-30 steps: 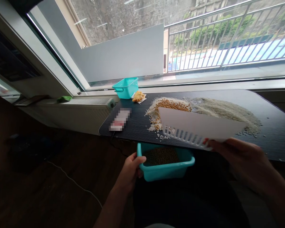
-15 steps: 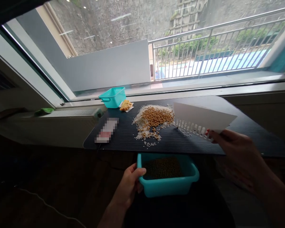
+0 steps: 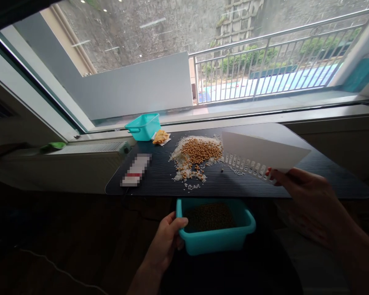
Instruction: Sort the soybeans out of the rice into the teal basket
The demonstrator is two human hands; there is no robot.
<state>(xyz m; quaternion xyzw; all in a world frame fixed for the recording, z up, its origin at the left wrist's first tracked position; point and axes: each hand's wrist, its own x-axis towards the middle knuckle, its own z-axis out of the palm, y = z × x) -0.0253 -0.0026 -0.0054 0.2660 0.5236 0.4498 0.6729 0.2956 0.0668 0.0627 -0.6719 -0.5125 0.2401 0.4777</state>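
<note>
My left hand (image 3: pixel 169 235) grips the left rim of a turquoise plastic basin (image 3: pixel 215 241), thumb over the edge. Dark beans or grains (image 3: pixel 210 216), hard to make out in the shade, lie in the basin, which is just below the table's front edge. Between the fingers of my right hand (image 3: pixel 298 184) is a white card (image 3: pixel 261 149) with a row of slots along its lower edge, held tilted above the table. Left of the card lies a heap of yellow soybeans (image 3: pixel 201 150) on white rice (image 3: pixel 178 152). One dark bean (image 3: pixel 222 170) sits apart near the slots.
The dark table (image 3: pixel 160 180) stands against the window sill. A second turquoise basin (image 3: pixel 146 128) is at its back left, beside a yellow cloth-like item (image 3: pixel 160 137). A blurred-out flat object (image 3: pixel 135 170) lies at the left. A ribbed radiator (image 3: pixel 95 148) adjoins the table's left side.
The view has shifted slightly. Near the card's slots, the dark bean now lies further clear of the card on the table. Both hands keep their holds.
</note>
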